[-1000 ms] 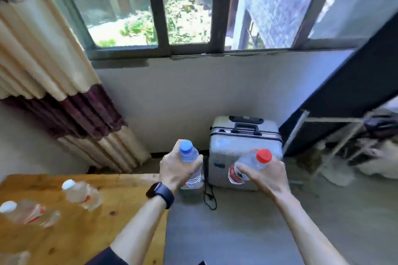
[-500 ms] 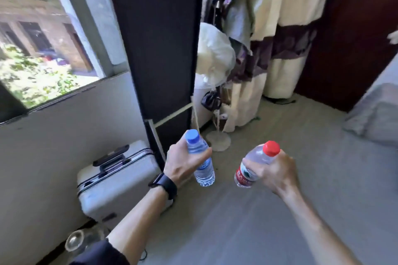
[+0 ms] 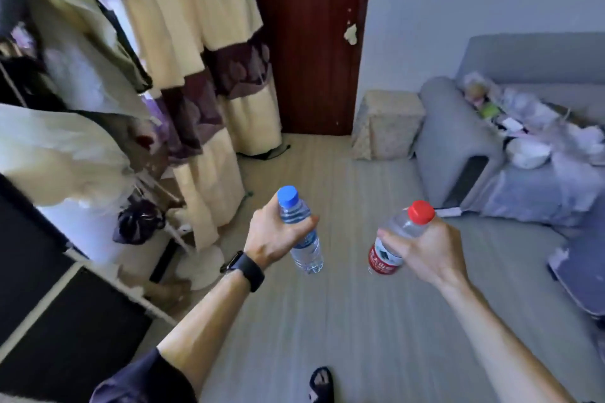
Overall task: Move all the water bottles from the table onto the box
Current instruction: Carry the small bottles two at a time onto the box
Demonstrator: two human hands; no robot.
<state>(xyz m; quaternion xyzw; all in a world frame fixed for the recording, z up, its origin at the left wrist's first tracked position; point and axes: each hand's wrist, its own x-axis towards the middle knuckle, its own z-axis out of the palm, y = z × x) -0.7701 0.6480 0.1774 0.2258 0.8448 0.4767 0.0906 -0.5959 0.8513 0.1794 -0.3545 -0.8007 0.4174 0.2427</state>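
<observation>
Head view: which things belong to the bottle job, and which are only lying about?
Job: blue-capped bottle, gripped by left hand; red-capped bottle, gripped by right hand; covered cube by the door, possibly the box.
Lying about: striped curtain, brown door, grey sofa.

The clear blue-capped bottle (image 3: 306, 249) is held in the air by the left hand (image 3: 275, 235), its cap tilted up and left. To its right, apart from it, the right hand (image 3: 425, 249) holds the red-capped bottle (image 3: 401, 229), which has a red label and its cap tilted up and right.
</observation>
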